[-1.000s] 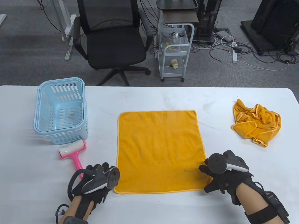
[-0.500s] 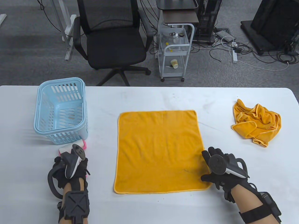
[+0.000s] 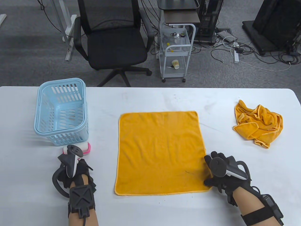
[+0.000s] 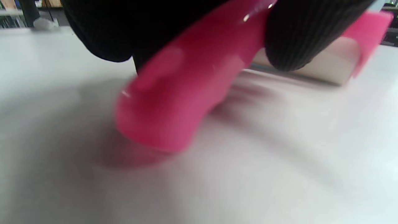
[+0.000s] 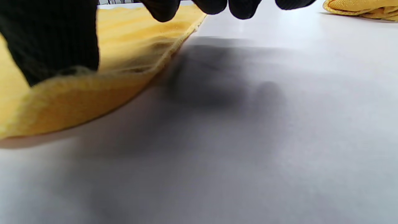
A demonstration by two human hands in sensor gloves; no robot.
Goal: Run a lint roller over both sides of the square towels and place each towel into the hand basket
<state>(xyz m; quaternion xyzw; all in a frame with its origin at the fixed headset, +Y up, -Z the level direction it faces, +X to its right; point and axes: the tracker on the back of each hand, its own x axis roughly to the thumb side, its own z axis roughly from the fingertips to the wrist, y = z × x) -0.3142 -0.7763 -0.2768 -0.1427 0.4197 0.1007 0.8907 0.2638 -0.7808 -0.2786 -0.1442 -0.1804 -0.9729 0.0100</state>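
Note:
An orange square towel (image 3: 160, 150) lies flat in the middle of the white table (image 3: 150, 98). My right hand (image 3: 215, 164) rests open on its near right corner, and in the right wrist view the thumb (image 5: 53, 43) presses the towel's edge (image 5: 77, 102) down. My left hand (image 3: 74, 168) sits left of the towel and grips the pink handle of the lint roller (image 4: 174, 102), with fingers (image 4: 304, 37) curled round it. The roller's white head (image 3: 84, 147) pokes out beyond the hand, just in front of the light blue hand basket (image 3: 61, 113). Nothing lies in the basket.
A second orange towel (image 3: 258, 124) lies crumpled at the right of the table, also seen in the right wrist view as the crumpled towel (image 5: 360, 7). Beyond the far edge stand a black office chair (image 3: 112, 42) and a small white cart (image 3: 176, 51).
My left hand has left the towel's near left corner, moved left to the lint roller and taken hold of its handle. The roller head has shifted slightly right. My right hand has settled flatter on the corner.

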